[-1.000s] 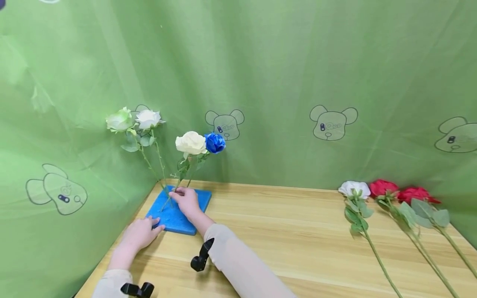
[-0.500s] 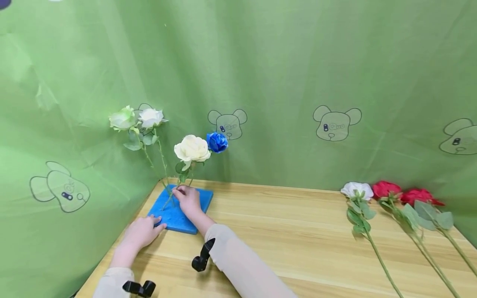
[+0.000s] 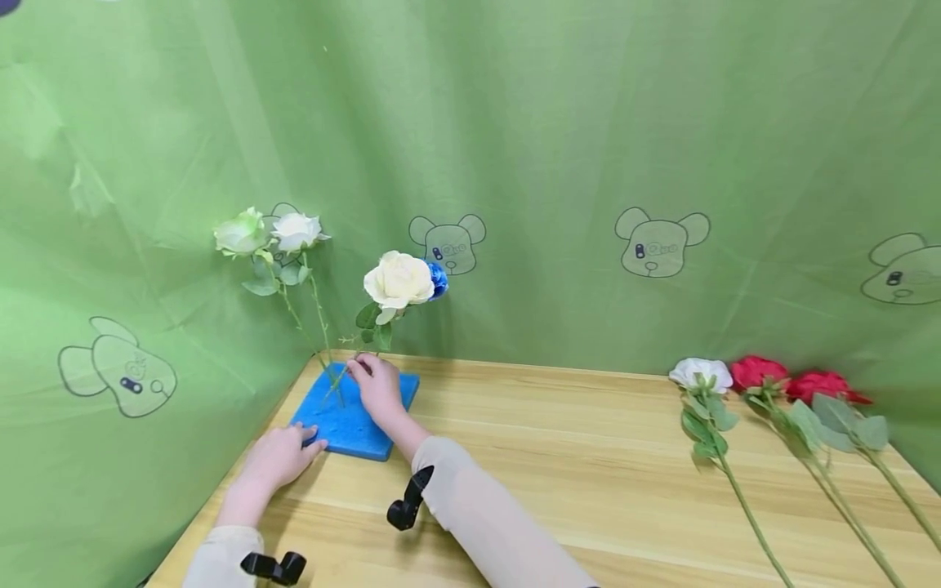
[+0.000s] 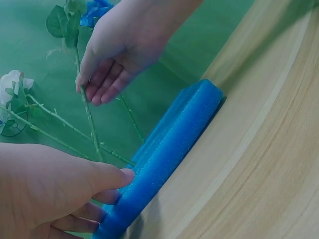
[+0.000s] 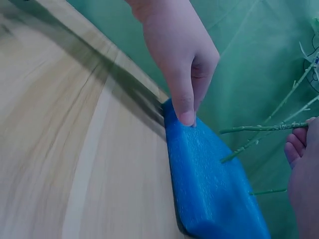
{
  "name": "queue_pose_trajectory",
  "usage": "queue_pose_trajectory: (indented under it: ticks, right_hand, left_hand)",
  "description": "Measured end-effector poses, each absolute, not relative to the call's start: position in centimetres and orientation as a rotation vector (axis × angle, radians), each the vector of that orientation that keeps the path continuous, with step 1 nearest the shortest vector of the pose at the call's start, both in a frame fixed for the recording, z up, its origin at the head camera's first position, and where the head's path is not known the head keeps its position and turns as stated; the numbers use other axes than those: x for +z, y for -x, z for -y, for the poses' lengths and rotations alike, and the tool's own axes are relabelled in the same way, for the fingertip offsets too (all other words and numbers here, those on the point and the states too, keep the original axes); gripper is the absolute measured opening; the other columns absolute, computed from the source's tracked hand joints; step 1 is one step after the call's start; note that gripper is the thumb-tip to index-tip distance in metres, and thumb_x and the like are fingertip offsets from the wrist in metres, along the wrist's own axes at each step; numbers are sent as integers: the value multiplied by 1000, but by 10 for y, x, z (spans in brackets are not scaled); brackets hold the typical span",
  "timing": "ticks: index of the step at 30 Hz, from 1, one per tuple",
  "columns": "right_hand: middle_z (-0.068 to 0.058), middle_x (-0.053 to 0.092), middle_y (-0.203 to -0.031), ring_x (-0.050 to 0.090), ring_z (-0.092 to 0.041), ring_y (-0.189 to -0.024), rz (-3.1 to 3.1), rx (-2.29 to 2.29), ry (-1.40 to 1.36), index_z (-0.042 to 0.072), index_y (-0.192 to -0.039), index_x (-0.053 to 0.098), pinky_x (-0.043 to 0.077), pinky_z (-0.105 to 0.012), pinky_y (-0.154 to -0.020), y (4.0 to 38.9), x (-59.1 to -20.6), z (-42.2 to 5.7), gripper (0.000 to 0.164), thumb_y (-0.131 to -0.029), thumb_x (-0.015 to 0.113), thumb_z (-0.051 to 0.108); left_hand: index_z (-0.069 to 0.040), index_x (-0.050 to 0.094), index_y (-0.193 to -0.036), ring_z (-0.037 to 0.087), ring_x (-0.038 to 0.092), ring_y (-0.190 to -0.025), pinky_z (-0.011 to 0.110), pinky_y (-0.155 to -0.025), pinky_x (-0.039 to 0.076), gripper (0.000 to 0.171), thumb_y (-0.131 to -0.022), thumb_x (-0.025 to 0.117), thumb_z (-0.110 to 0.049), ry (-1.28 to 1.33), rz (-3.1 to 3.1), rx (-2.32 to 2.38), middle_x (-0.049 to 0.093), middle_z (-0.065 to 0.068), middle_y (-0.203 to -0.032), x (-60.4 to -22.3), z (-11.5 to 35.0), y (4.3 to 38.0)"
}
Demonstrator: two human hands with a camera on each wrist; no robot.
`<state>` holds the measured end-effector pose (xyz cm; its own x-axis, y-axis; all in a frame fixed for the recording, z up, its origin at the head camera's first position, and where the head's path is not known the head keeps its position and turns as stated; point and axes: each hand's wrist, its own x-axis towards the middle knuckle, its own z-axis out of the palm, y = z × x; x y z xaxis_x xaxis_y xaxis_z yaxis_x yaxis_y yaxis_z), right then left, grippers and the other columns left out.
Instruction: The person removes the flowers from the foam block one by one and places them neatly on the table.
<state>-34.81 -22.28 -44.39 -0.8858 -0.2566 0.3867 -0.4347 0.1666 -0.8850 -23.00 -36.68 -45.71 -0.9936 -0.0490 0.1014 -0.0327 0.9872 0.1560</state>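
Observation:
My right hand [image 3: 381, 394] pinches the green stem [image 4: 89, 117] of a cream rose [image 3: 399, 280] between thumb and fingers. The stem tilts over the blue foam block [image 3: 356, 433], and its cut lower end stands free above the foam in the right wrist view. At the block's near left corner, my left hand [image 3: 275, 459] grips the foam, thumb against one face and fingers on the edge. A pale green rose [image 3: 241, 234], a white rose [image 3: 297, 233] and a blue rose [image 3: 439, 280] stand upright in the block; the cream bloom partly hides the blue one.
On the right of the wooden table [image 3: 559, 457] lie a white rose [image 3: 702, 374] and two red roses, one red rose [image 3: 757, 372] beside the other [image 3: 823, 385], stems toward me. A green curtain [image 3: 544, 163] with bear outlines hangs behind and at the left.
My right hand has risen and shifted slightly right with the cream rose, whose bloom now covers much of the blue one. The stem's lower end has lifted. My left hand stays at the foam.

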Motion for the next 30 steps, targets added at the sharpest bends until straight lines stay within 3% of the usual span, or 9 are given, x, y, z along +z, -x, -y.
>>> queue_pose_trajectory:
  ticks: [8,16,25,30]
  right_hand:
    - [-13,74,-91,71,-15,-84,2184,1930,-721,2,-91,69,58,-17,-75,346,-450,207,22,-99,57,19]
    - [-17,73,-85,71,-22,-79,2104,1966,-789,-1,-87,68,58,-19,-72,338,-454,190,22,-98,58,15]
    - [-28,71,-89,69,-42,-86,2113,2045,-887,-11,-90,65,60,-45,-80,317,-450,162,23,-98,55,8]
    - [-32,69,-88,67,-45,-84,2099,2064,-963,-16,-91,63,59,-47,-79,297,-437,139,22,-98,55,4]
  left_hand:
    - [-1,63,-128,53,56,-116,63,-95,47,47,-96,59,-36,-69,3045,-230,56,31,-132,-457,367,231]
    - [-1,63,-127,53,56,-116,62,-96,47,46,-96,59,-35,-68,3038,-240,57,31,-131,-458,367,231]
    - [-1,62,-128,53,53,-119,63,-99,45,47,-97,58,-35,-73,3053,-261,55,33,-133,-457,366,229]
    - [-1,61,-129,54,53,-119,63,-99,44,47,-97,57,-35,-77,3055,-267,54,33,-134,-457,366,228]
